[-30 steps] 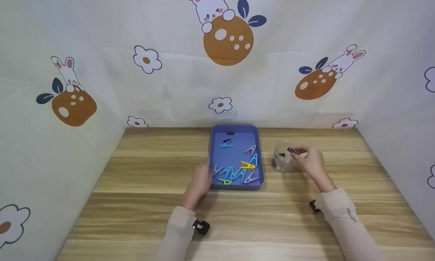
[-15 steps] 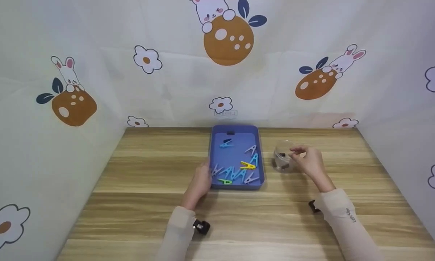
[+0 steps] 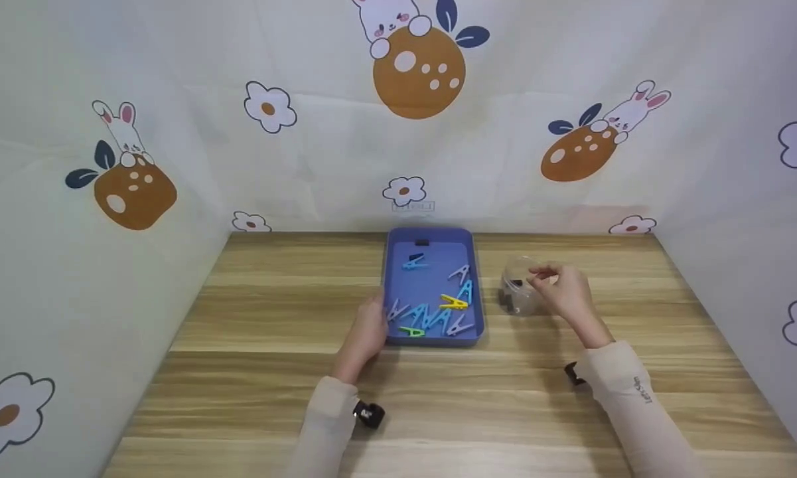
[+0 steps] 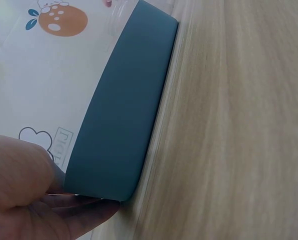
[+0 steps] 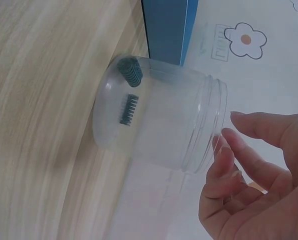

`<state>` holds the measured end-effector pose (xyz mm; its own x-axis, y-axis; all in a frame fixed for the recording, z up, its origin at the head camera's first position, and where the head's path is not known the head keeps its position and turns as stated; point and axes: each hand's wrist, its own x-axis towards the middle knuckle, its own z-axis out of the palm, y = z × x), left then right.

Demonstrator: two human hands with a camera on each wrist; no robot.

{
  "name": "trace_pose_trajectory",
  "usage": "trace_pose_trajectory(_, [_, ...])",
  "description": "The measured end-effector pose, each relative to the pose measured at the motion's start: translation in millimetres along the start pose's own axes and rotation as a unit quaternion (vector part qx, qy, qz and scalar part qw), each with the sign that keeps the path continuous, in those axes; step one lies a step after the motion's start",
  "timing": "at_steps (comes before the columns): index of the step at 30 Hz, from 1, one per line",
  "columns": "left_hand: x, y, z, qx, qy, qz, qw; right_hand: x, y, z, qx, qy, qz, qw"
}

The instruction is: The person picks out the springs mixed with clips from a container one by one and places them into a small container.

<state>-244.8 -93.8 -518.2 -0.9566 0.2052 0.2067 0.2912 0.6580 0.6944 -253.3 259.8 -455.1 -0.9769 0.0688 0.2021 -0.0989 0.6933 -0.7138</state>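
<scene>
My left hand (image 3: 368, 330) grips the left wall of a blue tray (image 3: 431, 342) near its front corner; in the left wrist view the fingers (image 4: 91, 217) lie against the outer side of that corner. Inside the tray lie several small plastic clothespins, among them a yellow one (image 3: 454, 303) and a green one (image 3: 411, 331). My right hand (image 3: 566, 292) is at the mouth of a clear plastic jar (image 5: 164, 115), thumb and forefinger apart, with nothing between them. Small black ridged pieces (image 5: 129, 109) that look like coils lie at the jar's bottom.
Two black pieces, one of them (image 3: 422, 243) at the tray's far wall, are also in the tray. The wooden tabletop (image 3: 292, 292) ends at a patterned cloth backdrop (image 3: 318, 153), which also rises on both sides.
A second ago my right fingers pinched a black piece over the jar. It has dropped in and now lies at the bottom. My left hand has stayed on the tray.
</scene>
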Motion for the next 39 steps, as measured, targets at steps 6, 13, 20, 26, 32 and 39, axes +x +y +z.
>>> trace_pose_trajectory(6, [-0.1,1.1,0.0,0.005,-0.002,-0.002,1.0,2.1,-4.9,-0.8,0.002,-0.009,-0.005,1.0])
trace_pose_trajectory(13, [-1.1,0.4,0.0,0.008,0.003,0.006,0.9999,6.9,-10.8,-1.1,0.0,-0.008,-0.006,1.0])
trace_pose_trajectory(20, [-1.6,0.0,-0.6,0.01,-0.001,0.008,0.9999,9.8,-18.1,-0.8,-0.005,-0.016,-0.028,0.999])
trace_pose_trajectory(26, [-1.1,-1.7,0.5,0.017,0.01,0.018,0.9997,13.7,-26.0,0.5,-0.011,-0.027,-0.025,0.999])
trace_pose_trajectory(32, [-1.0,-1.2,0.6,0.018,0.008,0.018,0.9996,18.5,-32.7,4.3,-0.01,-0.035,-0.011,0.999])
trace_pose_trajectory(39, [-1.0,-3.4,0.4,0.016,0.014,0.033,0.9992,21.2,-38.7,8.9,-0.013,-0.035,-0.018,0.999])
